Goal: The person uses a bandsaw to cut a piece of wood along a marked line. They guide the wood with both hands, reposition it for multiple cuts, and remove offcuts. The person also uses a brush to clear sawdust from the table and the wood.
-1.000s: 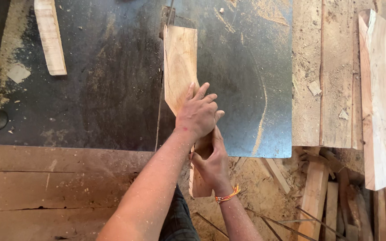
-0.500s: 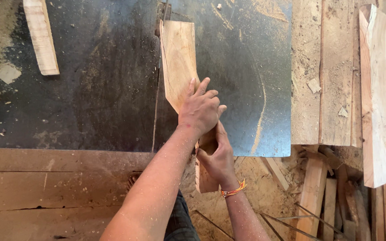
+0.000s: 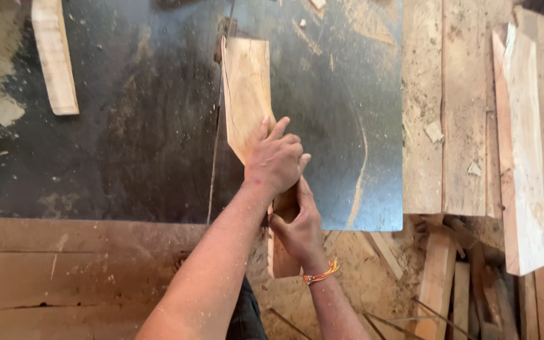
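A pale wooden board point(image 3: 247, 94) is being pressed flat on the dark saw table point(image 3: 127, 145) by the left hand point(image 3: 276, 160), while its near end is being gripped by the right hand point(image 3: 297, 226).

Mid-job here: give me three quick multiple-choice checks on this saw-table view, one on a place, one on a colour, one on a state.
1. Where does the left hand rest?
A. flat on the wooden board
B. on the plank stack
C. on the floor scraps

2. What colour is the wrist band on the right hand?
A. blue
B. orange
C. white

3. How is the board's near end?
A. lying free
B. clamped in a vise
C. gripped by the right hand

Answers: 1 A, the palm presses on the board on the dark metal table; 2 B, it shows orange; 3 C, the fingers wrap that end.
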Demonstrator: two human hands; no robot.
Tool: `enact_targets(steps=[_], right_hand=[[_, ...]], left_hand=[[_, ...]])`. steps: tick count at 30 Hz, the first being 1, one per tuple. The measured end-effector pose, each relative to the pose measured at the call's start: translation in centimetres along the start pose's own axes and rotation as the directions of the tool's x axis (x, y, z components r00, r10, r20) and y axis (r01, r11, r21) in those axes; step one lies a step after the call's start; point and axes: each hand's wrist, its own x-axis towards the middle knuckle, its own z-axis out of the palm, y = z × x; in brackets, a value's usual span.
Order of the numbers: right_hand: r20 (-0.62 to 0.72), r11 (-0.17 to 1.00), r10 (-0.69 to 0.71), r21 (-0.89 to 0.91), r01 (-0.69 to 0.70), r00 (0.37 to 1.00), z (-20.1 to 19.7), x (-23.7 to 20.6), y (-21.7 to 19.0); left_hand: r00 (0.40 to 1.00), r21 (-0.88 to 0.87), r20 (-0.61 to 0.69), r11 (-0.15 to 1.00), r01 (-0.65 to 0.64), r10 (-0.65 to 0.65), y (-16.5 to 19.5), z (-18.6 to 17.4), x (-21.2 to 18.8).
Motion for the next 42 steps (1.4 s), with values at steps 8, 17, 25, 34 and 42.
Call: enact_targets(steps=[8,17,25,34,42], right_hand=[[-0.009,0.998,0.049,0.041,-0.048,0.999,0.6,0.1,-0.8],[-0.013,0.994,0.049,-0.095,-0.05,0.999,0.9,-1.0,-0.7],[-0.033,0.992,0.035,-0.118,-0.039,0.999,1.3,-0.8,0.3],[-0.039,0.989,0.043,-0.143,-0.048,0.998,1.5,-0.6,0.8],[-0.054,0.983,-0.001,-0.184,-0.009,0.999,1.8,-0.2,1.5]], left_hand=[[0.997,0.005,-0.068,0.999,-0.036,0.036,-0.6,-0.3,0.2],[0.996,0.011,-0.085,0.999,-0.037,0.038,-0.7,-1.0,0.2],[0.993,0.003,-0.106,0.999,-0.046,0.046,-0.8,-0.9,0.5],[0.994,0.022,-0.093,0.999,-0.048,0.05,-1.1,-0.9,0.8],[0.994,0.028,-0.089,0.998,-0.054,0.056,-1.5,-0.9,1.3]])
